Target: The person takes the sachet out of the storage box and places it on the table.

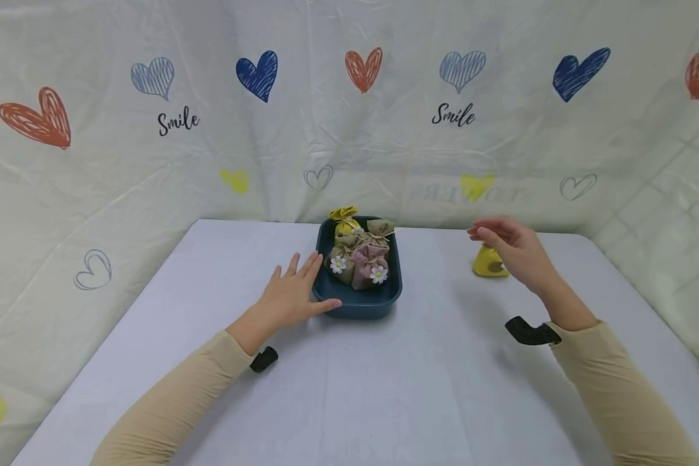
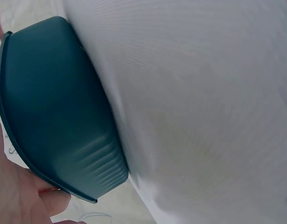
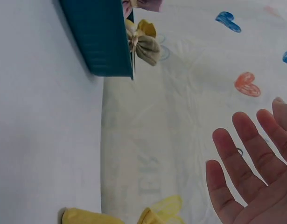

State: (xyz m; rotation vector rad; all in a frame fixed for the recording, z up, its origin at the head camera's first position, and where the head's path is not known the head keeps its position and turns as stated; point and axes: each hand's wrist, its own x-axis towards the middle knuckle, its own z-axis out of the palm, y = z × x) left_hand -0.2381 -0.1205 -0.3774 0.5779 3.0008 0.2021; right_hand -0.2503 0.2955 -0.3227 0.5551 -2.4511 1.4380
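A dark teal plastic basket (image 1: 358, 310) stands toward the back of the table, holding several small drawstring pouches: a yellow one (image 1: 345, 226), a mauve one (image 1: 364, 266) with a white flower, and tan ones (image 1: 340, 262). My left hand (image 1: 291, 294) rests at the basket's left rim with fingers spread; the left wrist view shows the basket's wall (image 2: 54, 102) beside the palm. To the right, a yellow pouch (image 1: 485, 264) sits on the table. My right hand (image 1: 515, 249) hovers over it with nothing in its grasp, fingers loosely extended in the right wrist view.
The white table (image 1: 355, 388) reaches back to a pale curtain (image 1: 408, 136) printed with hearts and words. A black strap (image 1: 532, 331) is at the right wrist, another black piece (image 1: 264, 359) at the left wrist.
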